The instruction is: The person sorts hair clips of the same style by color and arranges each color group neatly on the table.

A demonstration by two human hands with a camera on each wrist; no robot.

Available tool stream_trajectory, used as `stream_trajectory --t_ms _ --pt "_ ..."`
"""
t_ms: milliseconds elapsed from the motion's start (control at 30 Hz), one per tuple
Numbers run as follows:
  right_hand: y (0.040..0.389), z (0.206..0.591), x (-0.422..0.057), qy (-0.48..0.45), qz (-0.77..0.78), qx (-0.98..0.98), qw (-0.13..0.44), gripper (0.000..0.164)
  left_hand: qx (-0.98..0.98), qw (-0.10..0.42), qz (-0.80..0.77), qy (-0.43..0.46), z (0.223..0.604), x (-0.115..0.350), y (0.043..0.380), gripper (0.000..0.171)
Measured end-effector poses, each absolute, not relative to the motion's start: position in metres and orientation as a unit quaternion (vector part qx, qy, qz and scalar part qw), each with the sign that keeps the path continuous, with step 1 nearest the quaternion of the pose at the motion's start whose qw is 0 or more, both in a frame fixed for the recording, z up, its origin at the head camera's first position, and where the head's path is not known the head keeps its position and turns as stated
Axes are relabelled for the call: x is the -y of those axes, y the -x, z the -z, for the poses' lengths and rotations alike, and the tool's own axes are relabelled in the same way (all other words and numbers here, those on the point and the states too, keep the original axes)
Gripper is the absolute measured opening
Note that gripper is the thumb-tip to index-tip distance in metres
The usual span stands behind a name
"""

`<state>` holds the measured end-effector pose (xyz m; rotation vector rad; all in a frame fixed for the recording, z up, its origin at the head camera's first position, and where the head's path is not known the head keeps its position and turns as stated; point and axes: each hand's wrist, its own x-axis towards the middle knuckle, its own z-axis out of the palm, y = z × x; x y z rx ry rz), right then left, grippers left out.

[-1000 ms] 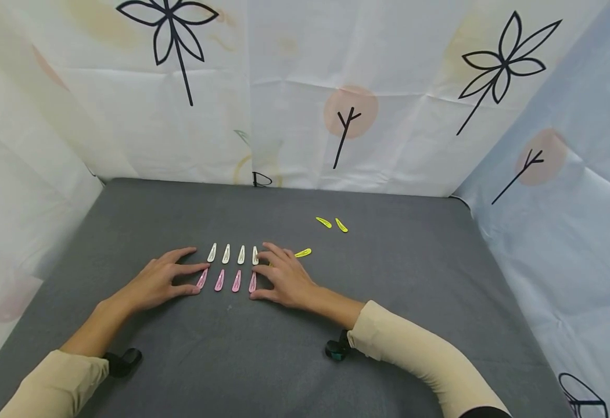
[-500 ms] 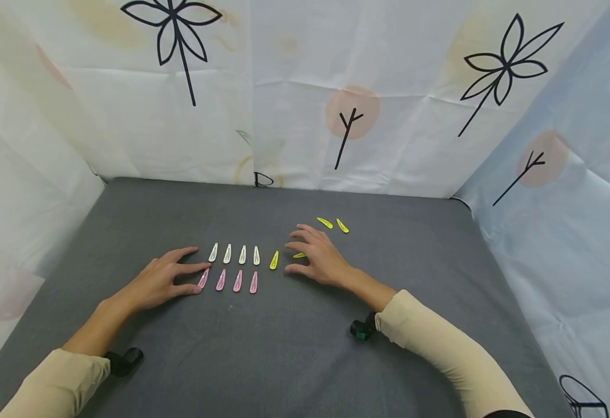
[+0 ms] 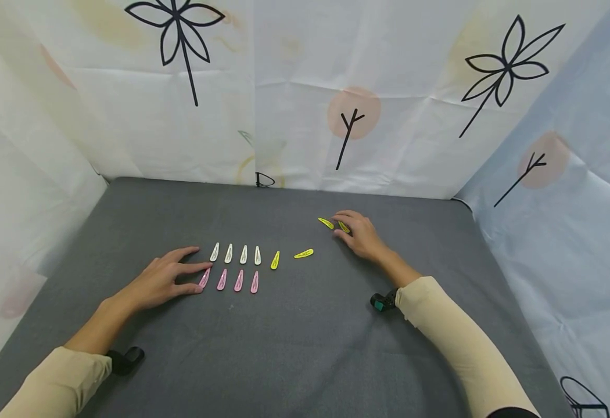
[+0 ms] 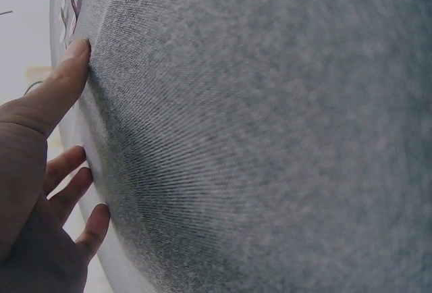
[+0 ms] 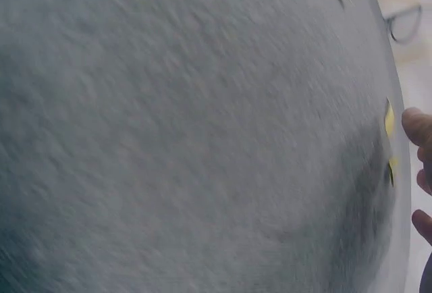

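Observation:
Hair clips lie on the grey cloth: a row of several white hair clips (image 3: 229, 253) above a row of several pink hair clips (image 3: 222, 280). My left hand (image 3: 161, 280) rests at the rows' left end, thumb and index fingertips beside the leftmost pink hair clip (image 3: 204, 278). At the right end of the white row stands a yellow hair clip (image 3: 275, 260); another yellow hair clip (image 3: 304, 253) lies slantwise nearby. Farther back, my right hand (image 3: 359, 234) hovers with thumb and fingers apart around a yellow hair clip (image 3: 344, 227), beside one more yellow hair clip (image 3: 326, 223).
Grey cloth (image 3: 284, 348) covers the table. White printed fabric (image 3: 294, 133) hangs behind it and along both sides. A black wrist device (image 3: 125, 360) sits on the left wrist, and a similar wrist device (image 3: 383, 301) on the right one.
My right hand has moved right and back from the rows, past the slanted yellow clip to the far yellow pair. A yellow clip now shows at the white row's end. The left hand has stayed.

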<state>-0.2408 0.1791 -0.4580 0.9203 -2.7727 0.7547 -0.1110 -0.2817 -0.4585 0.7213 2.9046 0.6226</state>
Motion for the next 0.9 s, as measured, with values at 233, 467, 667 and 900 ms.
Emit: stream_trajectory --t_ms 233,467,667,900 --pt "0.25 0.461 -0.193 -0.3 -0.272 0.913 0.052 0.031 -0.95 0.046 -0.203 -0.232 0.459 0.282 0.112 0.059" --pt "0.257 0.465 -0.202 -0.302 -0.255 0.918 0.031 0.032 -0.95 0.05 -0.205 -0.231 0.46 0.281 0.112 0.059" --pt "0.257 0.467 -0.206 -0.289 -0.244 0.926 0.014 0.035 -0.951 0.048 -0.203 -0.229 0.459 0.282 0.112 0.058" --pt "0.258 0.466 -0.206 -0.276 -0.218 0.936 -0.002 0.04 -0.951 0.052 -0.204 -0.228 0.459 0.282 0.112 0.059"
